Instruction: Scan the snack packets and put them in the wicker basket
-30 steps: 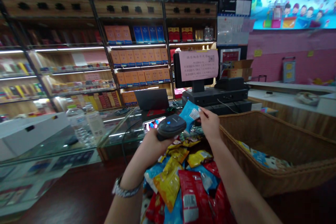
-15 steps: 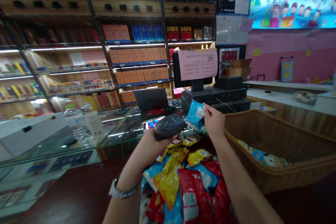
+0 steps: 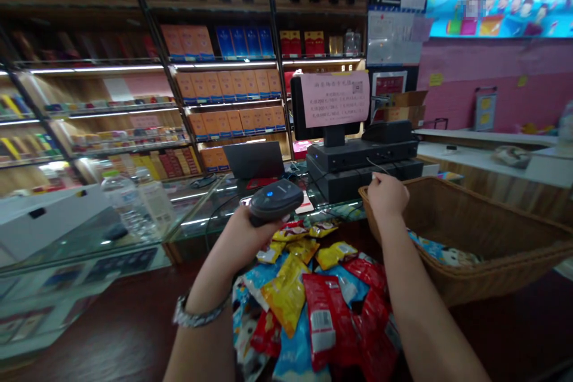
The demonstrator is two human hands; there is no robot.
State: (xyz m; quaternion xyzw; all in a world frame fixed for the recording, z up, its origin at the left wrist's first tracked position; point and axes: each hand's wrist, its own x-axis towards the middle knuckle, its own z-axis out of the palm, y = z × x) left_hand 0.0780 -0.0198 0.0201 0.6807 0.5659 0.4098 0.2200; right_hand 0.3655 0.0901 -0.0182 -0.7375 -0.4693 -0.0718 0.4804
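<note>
My left hand (image 3: 239,239) is wrapped round a dark barcode scanner (image 3: 276,200), whose blue light is lit. My right hand (image 3: 387,196) is closed near the left rim of a wicker basket (image 3: 514,206); its fingers face away, so anything in them is hidden. Between my forearms lies a heap of small snack packets: a yellow packet (image 3: 286,292), a red packet (image 3: 323,316) with a barcode label, and a blue packet (image 3: 298,346) among several others. Inside the basket lies a blue-and-white patterned packet or bag (image 3: 447,253).
Behind the heap stand a laptop (image 3: 254,160) and a monitor (image 3: 331,101) with a pink notice on a black base unit. Clear plastic bottles (image 3: 128,206) and a white box (image 3: 42,215) are on the glass counter at left. Stocked shelves line the back wall.
My right hand has moved right, to the basket's rim, and its blue packet is out of sight. My left hand and the scanner have shifted slightly left; the scanner's blue light now shows.
</note>
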